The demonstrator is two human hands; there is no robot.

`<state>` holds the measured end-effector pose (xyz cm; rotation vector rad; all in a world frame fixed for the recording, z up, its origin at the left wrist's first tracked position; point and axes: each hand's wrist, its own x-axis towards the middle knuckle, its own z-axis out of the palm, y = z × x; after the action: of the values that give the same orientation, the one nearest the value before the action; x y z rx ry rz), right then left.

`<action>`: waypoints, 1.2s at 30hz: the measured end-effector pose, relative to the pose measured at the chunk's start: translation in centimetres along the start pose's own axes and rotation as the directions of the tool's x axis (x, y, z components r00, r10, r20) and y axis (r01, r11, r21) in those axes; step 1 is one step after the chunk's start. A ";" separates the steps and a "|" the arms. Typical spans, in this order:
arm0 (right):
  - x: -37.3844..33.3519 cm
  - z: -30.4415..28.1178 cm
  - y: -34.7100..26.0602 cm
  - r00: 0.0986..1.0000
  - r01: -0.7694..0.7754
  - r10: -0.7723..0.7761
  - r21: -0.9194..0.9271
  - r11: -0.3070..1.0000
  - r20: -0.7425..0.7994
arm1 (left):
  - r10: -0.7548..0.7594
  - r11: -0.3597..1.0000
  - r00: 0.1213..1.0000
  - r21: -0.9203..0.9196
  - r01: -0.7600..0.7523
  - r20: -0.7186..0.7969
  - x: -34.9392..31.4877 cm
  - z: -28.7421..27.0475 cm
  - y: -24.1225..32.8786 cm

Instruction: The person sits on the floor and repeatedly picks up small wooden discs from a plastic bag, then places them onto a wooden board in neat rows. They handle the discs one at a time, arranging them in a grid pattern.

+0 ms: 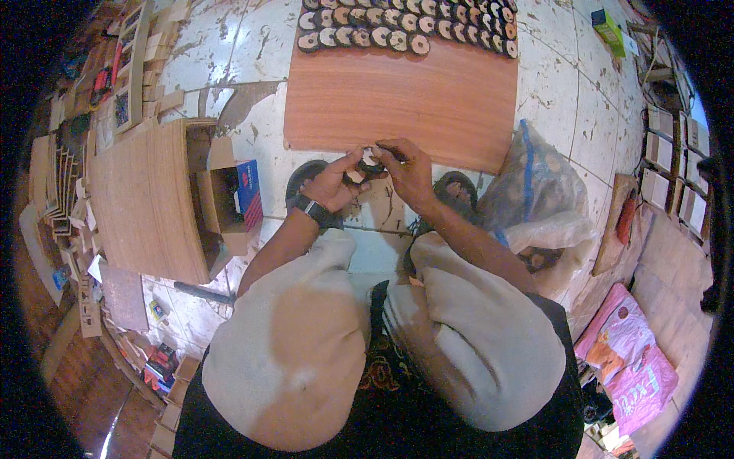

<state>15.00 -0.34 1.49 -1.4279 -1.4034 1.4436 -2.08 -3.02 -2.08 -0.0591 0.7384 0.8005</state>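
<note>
Both hands are up front, meeting over the gap between the feet. Left hand (332, 186) comes in from the left, thumb and fingers curled around a small dark piece (373, 166). Right hand (410, 172) comes in from the right, fingertips pinched on the top and right side of the same piece. Neither hand looks released.

Key relation: piece sits right between the two sets of fingertips, so neither hand is nearer; both touch it. Fingers hide most of it. Can't tell its long axis, or whether it has one. A bit of something pale shows at its upper edge; can't tell if that's part of it.

Piece is just on the person's side of the board (397, 103)'s near edge, seemingly held up off the floor (375, 249). Board lies straight ahead, broad side across. Discs (397, 40), pale-faced with dark rims, sit in rows on its far half, well apart from the hands.

Sandals (302, 177) flank the hands. Clear sack (554, 187) slumps off to the right, carton (218, 203) to the left. Watch (316, 212) on the left wrist.
</note>
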 end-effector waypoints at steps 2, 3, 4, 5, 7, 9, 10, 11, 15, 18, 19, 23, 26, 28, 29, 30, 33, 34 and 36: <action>-0.1 0.2 -0.3 1.000 -0.014 0.014 0.033 0.999 -0.024 | 0.007 1.000 1.000 0.013 -0.007 0.011 0.2 0.1 -0.1; -0.2 0.2 -0.5 1.000 0.000 0.001 0.051 0.999 -0.019 | 0.002 1.000 1.000 0.012 -0.002 0.008 0.3 0.2 -0.2; -0.1 0.1 -0.5 1.000 -0.001 0.001 0.071 0.997 0.000 | -0.003 1.000 1.000 0.012 0.003 0.006 0.3 0.3 -0.2; -0.1 0.1 -0.5 0.999 0.052 -0.052 -0.010 0.999 0.005 | -0.008 1.000 1.000 0.007 0.009 -0.014 0.2 0.3 -0.2; 0.2 -0.4 -0.4 0.991 0.135 -0.130 -0.158 0.978 0.044 | 0.024 1.000 0.999 -0.014 -0.025 -0.039 0.0 0.6 -0.3; 0.4 -0.8 -0.2 0.981 0.190 -0.181 -0.181 0.965 0.069 | 0.035 0.999 0.999 -0.037 -0.036 -0.042 0.0 0.7 -0.2; 0.5 -0.9 0.0 0.977 0.211 -0.200 -0.182 0.960 0.078 | 0.028 0.998 0.999 -0.048 -0.029 -0.023 0.0 0.7 -0.2; 0.5 -1.0 0.1 0.964 0.267 -0.258 -0.222 0.938 0.071 | 0.039 0.997 0.999 -0.061 -0.038 0.015 0.1 0.7 -0.1; 0.7 -1.0 0.5 0.928 0.373 -0.349 -0.340 0.863 0.131 | 0.027 0.999 0.999 -0.040 -0.028 -0.031 0.5 0.2 -0.1; 1.0 -1.6 0.4 0.912 0.387 -0.286 -0.383 0.839 0.294 | -0.024 0.997 0.999 -0.068 0.021 -0.035 0.4 0.1 0.0; 1.1 -2.0 0.2 0.897 0.390 -0.246 -0.394 0.832 0.367 | -0.034 0.996 0.994 -0.085 0.026 -0.100 0.3 0.2 -0.2; 1.7 -2.9 -1.2 0.808 0.488 -0.179 -0.467 0.737 0.562 | 0.166 0.938 0.985 0.316 -0.141 -0.054 0.3 1.0 0.0; 2.0 -3.0 -2.3 0.853 0.277 0.006 -0.463 0.842 0.522 | 0.062 0.996 0.998 0.061 -0.064 0.032 1.3 1.3 1.5; 2.6 -3.1 -2.6 0.860 0.256 0.046 -0.507 0.823 0.509 | 0.008 0.959 0.984 0.278 -0.057 0.176 1.6 1.2 2.8; 3.0 -3.4 -2.6 0.856 0.250 0.040 -0.481 0.840 0.516 | 0.026 0.912 0.984 0.398 -0.095 0.175 2.0 1.3 3.3; 3.6 -3.8 -2.5 0.852 0.303 -0.046 -0.419 0.856 0.522 | 0.031 0.909 0.984 0.405 -0.099 0.173 2.3 1.4 3.9; 5.9 -4.7 -1.3 0.894 0.319 -0.202 -0.250 0.914 0.399 | 0.063 0.959 0.988 0.264 -0.098 0.139 3.7 2.1 4.6; 7.4 -5.6 -0.8 0.951 0.250 -0.165 -0.339 0.907 0.261 | 0.072 0.975 0.992 0.202 -0.092 0.104 4.0 2.3 4.7; 11.3 -7.7 0.2 0.992 0.122 -0.127 -0.417 0.901 0.015 | 0.067 0.987 0.997 0.146 -0.071 0.036 4.1 2.4 4.6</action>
<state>20.35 12.19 -0.18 -1.5621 -1.8400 1.0904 -1.85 3.53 -1.80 0.1120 0.7716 0.8091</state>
